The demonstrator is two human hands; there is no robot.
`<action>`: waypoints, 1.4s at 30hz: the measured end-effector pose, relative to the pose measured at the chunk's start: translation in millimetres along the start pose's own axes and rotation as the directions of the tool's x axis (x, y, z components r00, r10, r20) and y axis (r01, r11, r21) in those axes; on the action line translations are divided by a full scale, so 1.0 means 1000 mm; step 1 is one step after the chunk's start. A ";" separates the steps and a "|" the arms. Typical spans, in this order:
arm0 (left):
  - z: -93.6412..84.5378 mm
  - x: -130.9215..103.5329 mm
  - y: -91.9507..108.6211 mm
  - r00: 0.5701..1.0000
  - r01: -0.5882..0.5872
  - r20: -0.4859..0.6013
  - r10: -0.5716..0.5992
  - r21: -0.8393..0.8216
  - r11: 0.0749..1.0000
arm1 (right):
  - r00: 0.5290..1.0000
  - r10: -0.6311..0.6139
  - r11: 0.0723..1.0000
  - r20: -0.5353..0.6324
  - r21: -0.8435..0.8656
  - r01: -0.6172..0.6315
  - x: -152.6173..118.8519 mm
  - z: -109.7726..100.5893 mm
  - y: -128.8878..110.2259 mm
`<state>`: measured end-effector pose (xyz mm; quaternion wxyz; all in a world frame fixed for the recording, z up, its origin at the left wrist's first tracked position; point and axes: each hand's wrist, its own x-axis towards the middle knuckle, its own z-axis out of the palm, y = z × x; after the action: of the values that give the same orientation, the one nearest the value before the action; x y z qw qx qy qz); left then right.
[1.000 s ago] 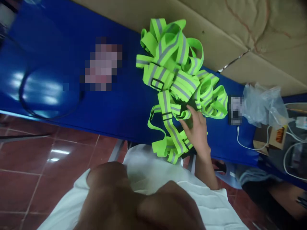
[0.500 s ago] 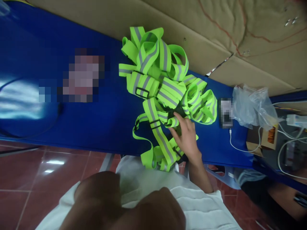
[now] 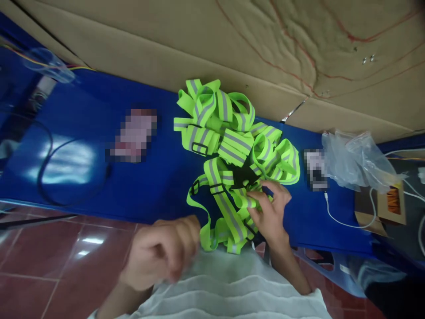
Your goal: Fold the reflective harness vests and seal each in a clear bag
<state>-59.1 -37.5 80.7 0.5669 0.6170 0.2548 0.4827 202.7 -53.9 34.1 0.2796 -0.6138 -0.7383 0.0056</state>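
Note:
A yellow-green reflective harness (image 3: pixel 229 212) with grey stripes and black buckles lies loosely spread at the table's front edge. My right hand (image 3: pixel 274 212) is on its right side, thumb and fingers bent around a piece of the strap. To the left of the harness, my left hand (image 3: pixel 161 250) hovers at the table edge. Its fingers are curled in, somewhat smeared by motion, and nothing shows in them. Behind the harness is a heap of more reflective straps (image 3: pixel 234 146), some bundled flat and others looped.
The blue table (image 3: pixel 159 190) runs against a brown-covered partition (image 3: pixel 139 53). A pixelated item (image 3: pixel 134 137) and a black cable (image 3: pixel 41 173) lie to the left. At right are a phone-like device (image 3: pixel 315 170) with a white cable, clear plastic bags (image 3: pixel 358 159) and a cardboard box (image 3: pixel 381 210).
My left hand has come into clear view beside the harness, and the large blurred skin shapes at the bottom are gone. The view has shifted. My right hand remains at the harness.

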 end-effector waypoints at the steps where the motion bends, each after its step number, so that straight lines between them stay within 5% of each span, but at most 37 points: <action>1: -0.001 0.003 -0.008 1.000 0.000 0.007 0.000 -0.007 1.000 | 0.998 -0.061 0.998 0.031 0.034 0.060 0.002 -0.003 -0.002; 4: -0.001 0.006 -0.018 0.994 -0.024 0.107 0.010 0.134 0.991 | 0.944 -0.228 0.969 0.240 0.154 0.194 0.008 -0.008 -0.007; 8: 0.004 0.016 -0.018 0.988 -0.081 0.152 0.021 0.402 0.912 | 0.845 -0.286 0.946 0.452 0.273 0.175 0.009 -0.014 -0.003; 13: 0.023 0.050 -0.038 0.986 -0.161 0.165 0.039 0.837 0.522 | 0.917 -0.166 0.971 0.364 0.222 0.087 0.010 -0.018 0.010; 16: 0.034 0.064 -0.058 0.982 -0.120 0.155 -0.112 0.956 0.266 | 0.927 -0.079 0.997 0.368 0.041 0.068 0.013 -0.006 0.016; 18: 0.036 0.066 -0.067 0.961 -0.095 0.139 -0.240 0.978 0.188 | 0.906 -0.060 0.997 0.418 -0.026 0.077 0.014 0.002 0.018; 21: 0.033 0.063 -0.073 0.940 -0.092 0.152 -0.304 0.975 0.203 | 0.887 -0.037 0.996 0.460 -0.059 0.072 0.014 0.008 0.020; 28: 0.020 0.057 -0.068 0.927 -0.353 0.369 -0.065 0.918 0.178 | 0.903 -0.114 0.985 0.415 -0.073 0.158 0.017 0.003 0.015; 33: 0.018 0.059 -0.063 0.895 -0.437 0.444 -0.045 0.892 0.117 | 0.906 -0.219 0.962 0.362 -0.078 0.263 0.018 0.002 0.010; 42: 0.007 0.079 -0.054 0.771 -0.633 0.635 0.046 0.773 -0.048 | 0.886 -0.299 0.933 0.354 -0.089 0.350 0.027 -0.009 -0.003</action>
<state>-8.1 39.4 54.3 -0.1154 0.9581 0.2101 0.1567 201.2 -33.4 53.7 0.1001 -0.4908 -0.8654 0.0071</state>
